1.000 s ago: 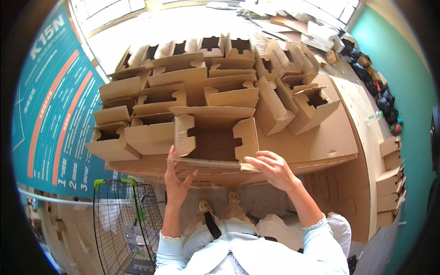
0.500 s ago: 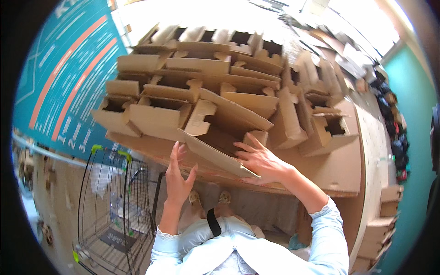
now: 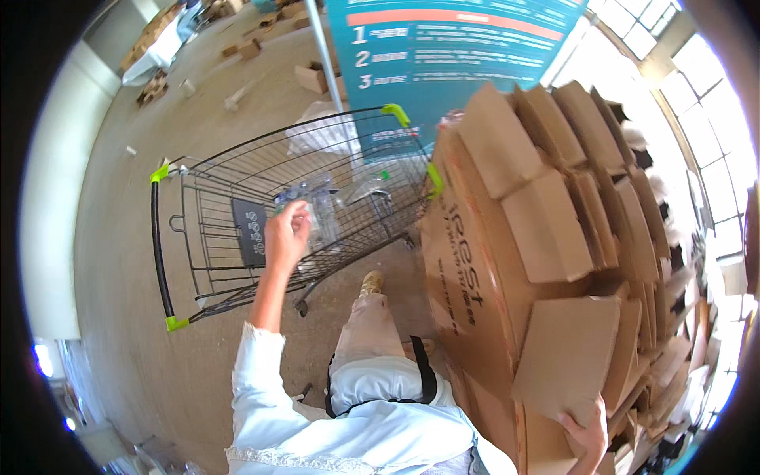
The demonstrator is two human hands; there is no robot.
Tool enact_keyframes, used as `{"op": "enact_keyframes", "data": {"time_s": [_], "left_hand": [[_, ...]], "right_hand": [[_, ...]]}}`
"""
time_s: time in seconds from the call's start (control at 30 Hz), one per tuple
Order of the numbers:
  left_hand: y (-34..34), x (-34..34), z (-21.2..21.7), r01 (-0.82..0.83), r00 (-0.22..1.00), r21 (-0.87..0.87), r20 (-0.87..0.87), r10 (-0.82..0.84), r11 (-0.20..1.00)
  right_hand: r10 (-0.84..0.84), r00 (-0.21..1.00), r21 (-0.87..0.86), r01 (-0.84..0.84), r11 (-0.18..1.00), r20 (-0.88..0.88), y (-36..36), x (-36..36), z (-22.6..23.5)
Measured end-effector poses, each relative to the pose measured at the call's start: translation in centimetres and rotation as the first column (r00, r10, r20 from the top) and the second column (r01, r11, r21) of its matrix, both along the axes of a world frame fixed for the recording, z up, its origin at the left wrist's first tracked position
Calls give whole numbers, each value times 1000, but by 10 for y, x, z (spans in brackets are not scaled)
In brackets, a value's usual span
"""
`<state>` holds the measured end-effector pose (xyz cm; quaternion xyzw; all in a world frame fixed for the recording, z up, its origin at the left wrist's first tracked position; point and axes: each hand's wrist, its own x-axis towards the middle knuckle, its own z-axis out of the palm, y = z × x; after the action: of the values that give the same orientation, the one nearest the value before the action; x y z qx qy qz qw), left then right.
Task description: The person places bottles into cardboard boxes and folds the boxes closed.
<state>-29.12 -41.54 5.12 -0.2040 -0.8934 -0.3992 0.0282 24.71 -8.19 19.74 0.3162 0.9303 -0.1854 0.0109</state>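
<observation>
My left hand is raised in front of a wire shopping cart, its fingers loosely curled, with nothing visible between them. Clear plastic bottles lie in the cart beyond that hand. At the lower right, my right hand grips the near edge of an open cardboard box, with fingers on its front panel. Part of that hand's grip is hidden. The box sits at the near end of rows of similar open boxes on a large carton.
A teal printed banner stands behind the cart, held by a grey pole. Concrete floor stretches to the left, with loose cardboard pieces farther off. More cardboard is heaped along the right, below the windows.
My view and body have turned left, bringing the cart to the middle. The left hand has moved away from the boxes to the cart. The right hand stays at a box.
</observation>
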Motion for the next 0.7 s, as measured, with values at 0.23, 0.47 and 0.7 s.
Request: {"op": "enact_keyframes", "data": {"time_s": [0.23, 0.47, 0.7], "left_hand": [[-137, -194, -231, 9, 864, -667, 381, 330, 745], [-148, -173, -343, 19, 861, -748, 350, 370, 663], [-95, -182, -345, -205, 903, -864, 15, 430, 461]], "right_hand": [[93, 884, 317, -261, 912, 459, 32, 74, -21], [-153, 793, 411, -132, 902, 590, -21, -2, -5], [-162, 782, 371, -93, 924, 602, -16, -31, 4]]}}
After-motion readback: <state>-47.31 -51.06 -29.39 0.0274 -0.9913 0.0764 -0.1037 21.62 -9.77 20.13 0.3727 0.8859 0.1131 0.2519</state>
